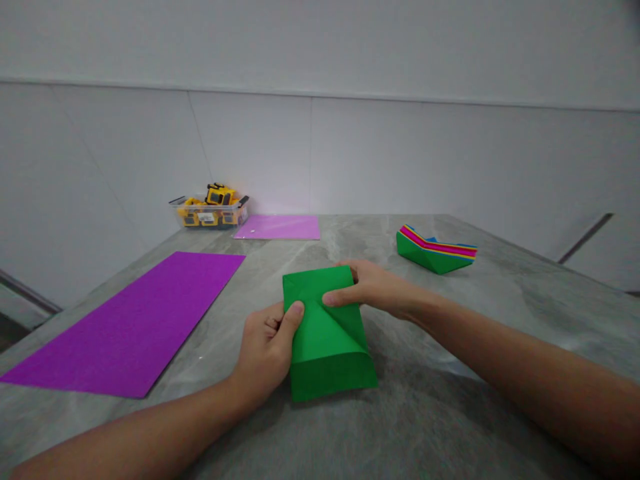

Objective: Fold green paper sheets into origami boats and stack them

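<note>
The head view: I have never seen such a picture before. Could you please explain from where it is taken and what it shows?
There is no machine here, only a person's two bare hands. The picture comes from a camera worn on the head, looking forward and down. The left hand and the right hand together hold a folded green paper, with both thumbs on its upper face. On the grey table lie a purple sheet at left, a lilac sheet farther back near a clear box of yellow toys, and a boat-like folded piece at right.
</note>
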A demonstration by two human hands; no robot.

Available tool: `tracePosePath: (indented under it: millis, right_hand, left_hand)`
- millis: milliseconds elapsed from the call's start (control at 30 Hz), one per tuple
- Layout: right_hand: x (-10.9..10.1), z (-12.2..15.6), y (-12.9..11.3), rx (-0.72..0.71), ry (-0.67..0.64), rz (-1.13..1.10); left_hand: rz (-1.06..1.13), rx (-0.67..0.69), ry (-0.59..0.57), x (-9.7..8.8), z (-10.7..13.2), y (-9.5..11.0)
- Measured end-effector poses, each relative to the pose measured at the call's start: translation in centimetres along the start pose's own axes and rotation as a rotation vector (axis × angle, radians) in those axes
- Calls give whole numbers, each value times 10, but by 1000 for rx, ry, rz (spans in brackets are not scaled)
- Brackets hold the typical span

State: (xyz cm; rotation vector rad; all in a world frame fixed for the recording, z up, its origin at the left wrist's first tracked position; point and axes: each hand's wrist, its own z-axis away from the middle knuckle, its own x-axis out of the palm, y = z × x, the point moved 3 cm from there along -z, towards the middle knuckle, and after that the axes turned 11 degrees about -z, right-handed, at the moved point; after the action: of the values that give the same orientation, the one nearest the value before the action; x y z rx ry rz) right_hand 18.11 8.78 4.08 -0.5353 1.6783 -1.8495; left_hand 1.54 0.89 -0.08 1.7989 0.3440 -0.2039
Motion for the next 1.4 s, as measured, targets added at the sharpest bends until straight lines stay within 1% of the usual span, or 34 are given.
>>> tracePosePath:
  millis: [33, 100, 133, 200, 267, 333, 433, 533, 567, 600, 667, 700, 733, 767, 800, 900, 1000, 1067, 1167, 1233, 1367, 1400]
  right_hand:
    - [4, 1, 10, 68, -20, -165]
    - [17, 7, 25, 108, -49, -438]
    - [23, 11, 30, 98, -47, -522]
    - [33, 19, 36, 77, -8, -619]
    - [38, 27, 37, 23, 25, -629]
    - [37, 32, 36, -42, 56, -565]
    - [32, 37, 36, -104, 102, -451]
    - [30, 41, 36, -120, 114, -414]
    - [30, 43, 36, -120, 106, -407]
    - [31, 44, 36, -116, 88, -400]
    - [34, 47, 37, -99, 31, -388]
    - [36, 47, 39, -88, -1, -386]
    - [37, 47, 40, -79, -27, -391]
    - [38, 46, 41, -69, -45, -402]
    - [39, 45, 43, -60, -59, -417]
    - [42, 41, 46, -37, -125, -480]
    - [46, 41, 47, -27, -191, -511]
    - [46, 44, 46, -49, -153, -459]
    - [44, 48, 45, -95, -26, -307]
    - [44, 50, 46, -94, -13, -278]
    - [48, 48, 49, -70, -182, -420]
    - [48, 48, 49, -76, -201, -440]
  left_hand:
    - [-15, 4, 24, 0, -2, 1]
    - [-47, 29, 35, 0, -3, 2]
    - [-70, 57, 28, 0, -3, 3]
    - [-135, 139, 14, 1, 0, 6]
    - [-210, 217, 7, 2, 3, 9]
    - [-250, 249, -17, 4, 7, 11]
    - [-213, 220, -70, 7, 11, 12]
    - [-93, 169, -118, 8, 12, 9]
    - [-44, 148, -179, 8, 11, 7]
    - [7, 115, -271, 9, 10, 4]
    - [89, 15, -524, 12, 11, -4]
    - [119, -47, -605, 13, 12, -9]
    - [138, -98, -644, 13, 12, -12]
    - [152, -130, -648, 13, 13, -14]
    - [165, -138, -616, 12, 13, -15]
    - [207, -93, -499, 11, 14, -12]
    - [252, -81, -437, 10, 14, -8]
    - [259, -87, -425, 10, 13, -8]
    - [281, -119, -455, 11, 11, -9]
    - [295, -133, -453, 11, 10, -10]
    - [274, -104, -397, 9, 10, -8]
    - [276, -100, -389, 9, 10, -8]
